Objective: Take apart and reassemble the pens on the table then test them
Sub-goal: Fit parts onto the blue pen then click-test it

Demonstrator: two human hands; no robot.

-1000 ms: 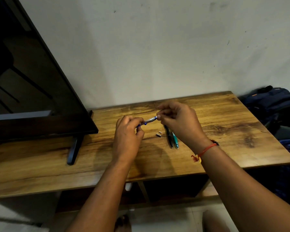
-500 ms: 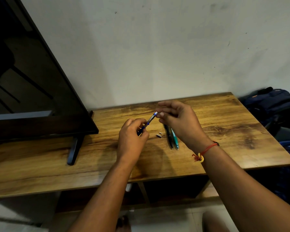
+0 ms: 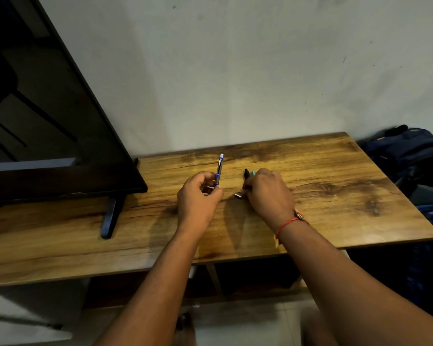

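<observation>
My left hand (image 3: 199, 196) grips the lower end of a blue and clear pen barrel (image 3: 219, 169), which points up and away from me. My right hand (image 3: 268, 193) is down on the wooden table (image 3: 335, 191), fingers curled at a small silver pen part (image 3: 238, 195). Whether the fingertips pinch it I cannot tell. A black pen (image 3: 247, 174) and a teal pen (image 3: 253, 173) lie side by side just beyond my right hand, mostly hidden under it.
A dark television (image 3: 48, 126) on a black foot (image 3: 110, 216) fills the table's left side. A dark blue backpack (image 3: 408, 151) sits past the table's right edge. A white wall rises behind the table.
My right hand has let go of the blue pen's top and dropped to the small parts on the table. My left hand has tilted the blue barrel upright.
</observation>
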